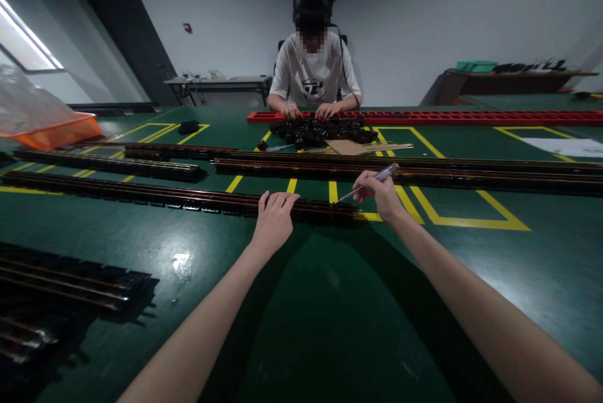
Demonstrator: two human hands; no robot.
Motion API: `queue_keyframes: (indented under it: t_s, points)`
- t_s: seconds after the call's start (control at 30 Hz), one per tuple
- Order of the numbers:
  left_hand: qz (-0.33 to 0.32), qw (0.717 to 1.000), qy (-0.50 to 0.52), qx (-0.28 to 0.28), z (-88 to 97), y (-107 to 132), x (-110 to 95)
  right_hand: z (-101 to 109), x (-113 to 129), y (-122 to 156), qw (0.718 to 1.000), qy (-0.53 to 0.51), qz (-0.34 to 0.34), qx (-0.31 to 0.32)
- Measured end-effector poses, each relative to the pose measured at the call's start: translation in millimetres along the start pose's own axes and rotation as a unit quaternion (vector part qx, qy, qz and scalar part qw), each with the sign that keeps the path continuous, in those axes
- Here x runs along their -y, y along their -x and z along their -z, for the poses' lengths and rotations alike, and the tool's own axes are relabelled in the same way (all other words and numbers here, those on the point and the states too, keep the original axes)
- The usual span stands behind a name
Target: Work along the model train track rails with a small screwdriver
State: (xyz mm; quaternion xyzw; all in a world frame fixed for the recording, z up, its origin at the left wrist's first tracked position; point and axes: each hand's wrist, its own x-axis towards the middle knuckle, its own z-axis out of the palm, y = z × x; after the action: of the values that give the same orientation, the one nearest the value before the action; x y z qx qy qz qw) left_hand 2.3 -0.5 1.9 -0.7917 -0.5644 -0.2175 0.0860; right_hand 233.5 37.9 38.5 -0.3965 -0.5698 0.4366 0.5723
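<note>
A long black strip with copper-coloured rods along it [207, 199] lies crosswise on the green table in front of me. My left hand [274, 220] grips this strip near its right part, the fingers bent over its top. In my right hand [379, 193] is a screwdriver [389, 171] with a clear purplish handle. Its shaft slants down to the left, and the tip meets the strip close to its right end. Whether the tip sits on a screw is too small to tell.
More black strips [405, 172] lie beyond, and others [70, 277] at near left. Across the table a person [313, 70] handles a heap of black parts [311, 132] by a long red frame [471, 117]. Cardboard [346, 147] and an orange bin [51, 132] stand nearby.
</note>
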Motion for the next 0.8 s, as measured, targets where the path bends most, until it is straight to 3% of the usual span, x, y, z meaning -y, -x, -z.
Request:
queue_keyframes:
  t_s: [0.33, 0.8]
  points:
    - [-0.005, 0.999, 0.031, 0.005, 3.6, -1, 0, 3, -2, 0, 1.000, -0.002, 0.004, -0.008]
    - [-0.007, 1.000, 0.005, -0.002, -1.0, -1, 1, 12, 2, -3, 0.998, -0.001, -0.001, -0.065]
